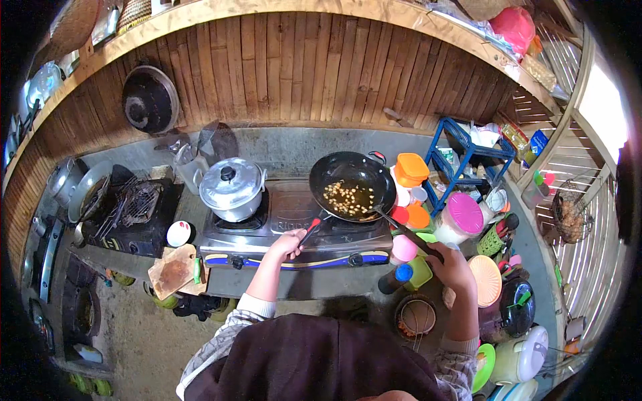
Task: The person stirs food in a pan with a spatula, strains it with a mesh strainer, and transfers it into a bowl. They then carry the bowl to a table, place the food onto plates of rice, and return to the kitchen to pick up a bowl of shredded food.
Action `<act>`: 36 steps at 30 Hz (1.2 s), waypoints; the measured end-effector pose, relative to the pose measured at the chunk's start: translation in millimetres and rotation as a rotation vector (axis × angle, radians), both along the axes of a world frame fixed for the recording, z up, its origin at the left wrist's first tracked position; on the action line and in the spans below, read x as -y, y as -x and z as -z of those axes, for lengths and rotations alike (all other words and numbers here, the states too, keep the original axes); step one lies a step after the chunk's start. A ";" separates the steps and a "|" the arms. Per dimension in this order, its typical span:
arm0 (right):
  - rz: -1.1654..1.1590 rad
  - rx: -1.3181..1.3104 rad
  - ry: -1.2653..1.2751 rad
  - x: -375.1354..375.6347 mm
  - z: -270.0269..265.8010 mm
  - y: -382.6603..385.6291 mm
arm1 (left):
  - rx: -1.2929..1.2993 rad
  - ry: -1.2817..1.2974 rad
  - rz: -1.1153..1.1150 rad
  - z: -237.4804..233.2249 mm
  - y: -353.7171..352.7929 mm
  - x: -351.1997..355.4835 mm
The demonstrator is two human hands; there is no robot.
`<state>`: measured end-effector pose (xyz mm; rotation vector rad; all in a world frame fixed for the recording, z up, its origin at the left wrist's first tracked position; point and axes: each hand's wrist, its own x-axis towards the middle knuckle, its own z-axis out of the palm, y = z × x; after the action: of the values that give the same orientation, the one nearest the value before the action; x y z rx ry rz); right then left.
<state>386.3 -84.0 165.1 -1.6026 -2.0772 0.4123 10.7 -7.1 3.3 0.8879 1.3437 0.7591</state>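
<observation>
A black wok (354,167) sits over the right side of a two-burner gas stove (294,224). Small golden-brown pieces (344,200) lie in oil on its near side. My left hand (289,246) is closed round the wok's red-and-black handle (311,229). In my right hand (456,273) is the dark handle of a spatula (416,238); its metal end reaches over the wok's right rim toward the pieces. On the left burner stands a lidded silver pot (231,188).
Left of the stove are a chopping board (175,273) with a green-handled knife (197,270), and an older black stove (137,207). Plastic containers, among them an orange one (411,168), crowd the right side. A blue rack (461,157) stands behind them. A strainer (414,317) is near my right forearm.
</observation>
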 end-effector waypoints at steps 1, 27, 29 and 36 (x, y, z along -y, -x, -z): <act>-0.006 0.023 -0.023 1.9 -5.3 0.9 | -0.001 0.001 -0.001 -0.3 0.2 0.0; -0.065 -0.103 0.007 -98.8 99.9 30.7 | -0.061 0.018 0.013 2.8 -0.4 1.8; -0.122 -0.237 -0.067 -108.0 104.2 40.0 | -0.074 0.023 0.021 1.3 -1.0 2.5; -0.062 -0.134 -0.091 -138.9 118.3 65.0 | -0.058 -0.004 0.007 3.6 -2.4 3.9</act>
<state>321.3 54.9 46.8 -1.4211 -2.0188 0.4281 13.1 -11.0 -0.3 0.9240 1.3900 0.7354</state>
